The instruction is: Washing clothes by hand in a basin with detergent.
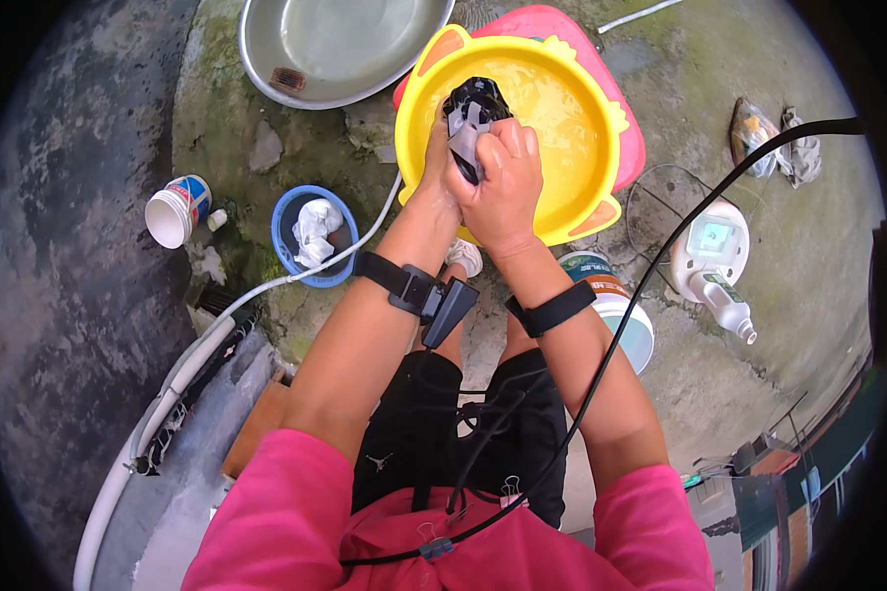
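Observation:
Over the near left part of a yellow basin (411,128), my two hands are close together around a wet, glossy black and grey item (476,103), perhaps bunched cloth; its exact kind is hard to tell. My left hand (438,163) grips its left side, with most of the fingers hidden behind it. My right hand (504,187) is closed on its right side, fingers curled into a fist. Shallow water (552,108) shimmers in the basin, which has orange ear-like shapes on its rim.
Under the yellow basin lies a pink one (633,148). A large metal tub (256,69) stands far left. Left of my arms are a blue basin (284,246) with white cloth and a tipped white bucket (170,219). A hose (276,283), another bucket (633,325) and a white bottle (727,303) are nearby.

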A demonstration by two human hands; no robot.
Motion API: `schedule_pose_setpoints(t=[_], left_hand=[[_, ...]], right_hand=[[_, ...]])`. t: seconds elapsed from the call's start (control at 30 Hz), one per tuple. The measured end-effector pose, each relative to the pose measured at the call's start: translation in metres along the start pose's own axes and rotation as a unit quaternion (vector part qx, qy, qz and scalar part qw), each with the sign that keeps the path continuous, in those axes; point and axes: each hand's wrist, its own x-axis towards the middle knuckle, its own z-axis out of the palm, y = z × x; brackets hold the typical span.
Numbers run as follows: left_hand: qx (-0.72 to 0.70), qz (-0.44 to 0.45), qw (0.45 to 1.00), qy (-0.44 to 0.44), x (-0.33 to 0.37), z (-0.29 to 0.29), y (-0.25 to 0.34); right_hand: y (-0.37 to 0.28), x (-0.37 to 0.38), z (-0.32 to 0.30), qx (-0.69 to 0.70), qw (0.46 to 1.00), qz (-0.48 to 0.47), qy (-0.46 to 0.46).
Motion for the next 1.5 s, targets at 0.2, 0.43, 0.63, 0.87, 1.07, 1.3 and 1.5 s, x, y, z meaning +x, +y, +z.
schedule_pose_setpoints(t=[0.2, 0.43, 0.63, 0.87, 1.07, 1.3, 1.5], left_hand=[[0.138, 0.035, 0.982, 0.126, -0.015, 0.040, 0.003], [0.240, 0.015, 0.969, 0.066, -0.023, 0.037, 0.016], [0.423, 0.145, 0.892, 0.060, -0.013, 0.007, 0.021], [0.838, 0.286, 0.463, 0.048, -0.007, -0.009, -0.004], [0.908, 0.237, 0.332, 0.094, 0.003, -0.024, -0.003], [0.645, 0.196, 0.723, 0.148, 0.013, -0.011, 0.006], [0.167, -0.043, 0.974, 0.146, 0.002, 0.008, 0.014]], right_hand=[[0.022, 0.014, 0.009, -0.043, 0.993, 0.064, 0.085], [0.057, 0.022, -0.006, -0.003, 0.964, 0.253, 0.080], [0.054, 0.003, -0.022, -0.084, 0.943, 0.321, 0.002], [0.060, -0.011, -0.005, -0.312, 0.915, 0.187, -0.175], [0.054, 0.005, -0.001, -0.321, 0.883, 0.204, -0.276], [0.075, 0.002, 0.000, -0.087, 0.949, 0.288, -0.091], [0.078, 0.003, -0.006, 0.301, 0.853, 0.427, -0.004]])
